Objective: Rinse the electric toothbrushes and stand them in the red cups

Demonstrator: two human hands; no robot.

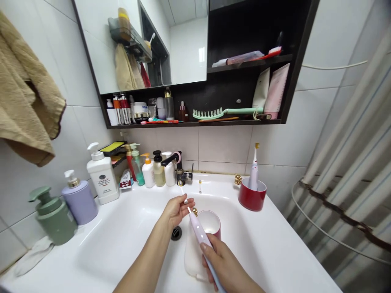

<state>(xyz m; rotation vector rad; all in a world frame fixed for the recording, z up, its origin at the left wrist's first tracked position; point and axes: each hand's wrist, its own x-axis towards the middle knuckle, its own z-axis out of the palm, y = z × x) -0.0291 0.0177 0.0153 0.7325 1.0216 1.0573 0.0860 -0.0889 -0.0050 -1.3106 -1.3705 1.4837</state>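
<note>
My left hand (pixel 178 211) pinches a small white toothbrush head (pixel 182 189) with yellowish bristles, held upright over the sink. In my right hand (pixel 220 254) is a pale pink electric toothbrush handle (pixel 200 232), tilted with its bare metal tip pointing up toward my left hand. The brush head and handle are apart. Beneath the handle, a red cup (pixel 217 223) with a white inside and a whitish flat item (pixel 192 260) rest in the sink. Another brush head (pixel 200 186) stands on the sink's back ledge.
A black faucet (pixel 180 167) rises behind the sink (pixel 137 240). At the right, a red cup (pixel 253 199) holds another electric toothbrush (pixel 254 171). Pump bottles, among them a purple one (pixel 80 201) and a green one (pixel 55 219), line the left side. A dark cabinet (pixel 195 124) hangs above.
</note>
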